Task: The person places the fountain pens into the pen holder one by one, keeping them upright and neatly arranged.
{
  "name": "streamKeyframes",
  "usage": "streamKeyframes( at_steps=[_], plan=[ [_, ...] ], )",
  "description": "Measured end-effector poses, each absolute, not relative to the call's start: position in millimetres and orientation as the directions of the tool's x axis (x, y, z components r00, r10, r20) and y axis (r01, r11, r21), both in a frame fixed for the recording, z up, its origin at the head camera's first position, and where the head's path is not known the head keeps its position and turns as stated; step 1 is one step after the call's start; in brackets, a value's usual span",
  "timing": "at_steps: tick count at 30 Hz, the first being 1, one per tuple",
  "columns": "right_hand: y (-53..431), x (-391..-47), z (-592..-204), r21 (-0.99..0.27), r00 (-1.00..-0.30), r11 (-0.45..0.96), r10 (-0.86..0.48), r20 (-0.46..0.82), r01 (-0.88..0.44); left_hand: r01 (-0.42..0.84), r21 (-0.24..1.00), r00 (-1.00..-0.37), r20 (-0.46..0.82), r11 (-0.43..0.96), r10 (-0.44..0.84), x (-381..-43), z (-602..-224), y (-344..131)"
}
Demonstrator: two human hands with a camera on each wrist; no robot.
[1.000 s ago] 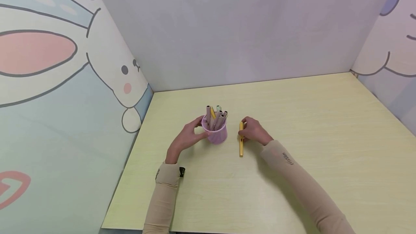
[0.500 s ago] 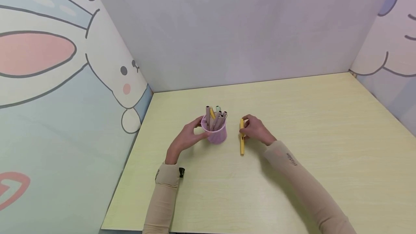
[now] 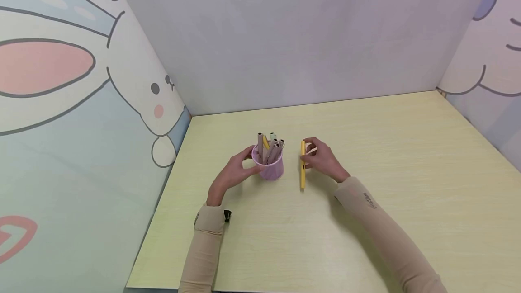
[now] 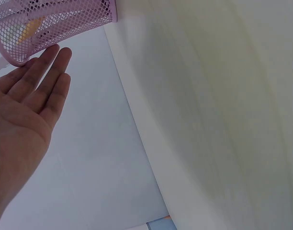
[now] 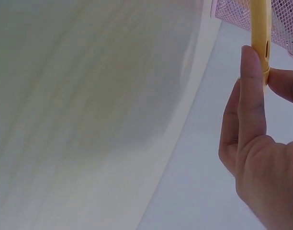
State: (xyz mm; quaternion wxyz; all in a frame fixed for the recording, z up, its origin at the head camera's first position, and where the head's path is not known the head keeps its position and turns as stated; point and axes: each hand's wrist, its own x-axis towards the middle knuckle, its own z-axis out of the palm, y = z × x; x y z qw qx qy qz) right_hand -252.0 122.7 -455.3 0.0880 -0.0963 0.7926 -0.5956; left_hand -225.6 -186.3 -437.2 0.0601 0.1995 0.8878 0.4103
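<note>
A pink mesh pen holder [image 3: 272, 173] stands upright on the table, filled with several brownish-grey pens [image 3: 260, 146], a yellow one [image 3: 266, 142] and a pale green one [image 3: 273, 136]. My left hand [image 3: 233, 174] holds the pen holder from its left, thumb at the near rim and fingers on the far side; in the left wrist view its fingertips [image 4: 65, 55] lie along the mesh. To the right of the holder, my right hand [image 3: 324, 161] pinches a yellow pen [image 3: 303, 176] between thumb and fingers. In the right wrist view the pen's barrel [image 5: 260, 28] overlaps the mesh holder behind it.
The pale wood-look table [image 3: 386, 157] runs back to a plain grey wall [image 3: 301, 40]. On the left stands a wall with a cartoon rabbit [image 3: 138, 85]; another painted wall [image 3: 484, 58] closes the right side. A small black object [image 3: 227, 216] shows at my left wrist.
My right hand has moved slightly away from me and to the right, carrying the yellow pen along. The left hand and the pen holder stay in place.
</note>
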Motion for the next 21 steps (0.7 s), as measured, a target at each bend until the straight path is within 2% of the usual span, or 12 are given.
streamKeyframes(
  at_steps=[21],
  plan=[
    [123.9,-249.0,-435.0,-0.967,-0.954,0.037,-0.181,0.240,-0.250,0.300,0.761,-0.915,0.060,0.576,0.398,-225.0,-436.7,-187.3]
  ],
)
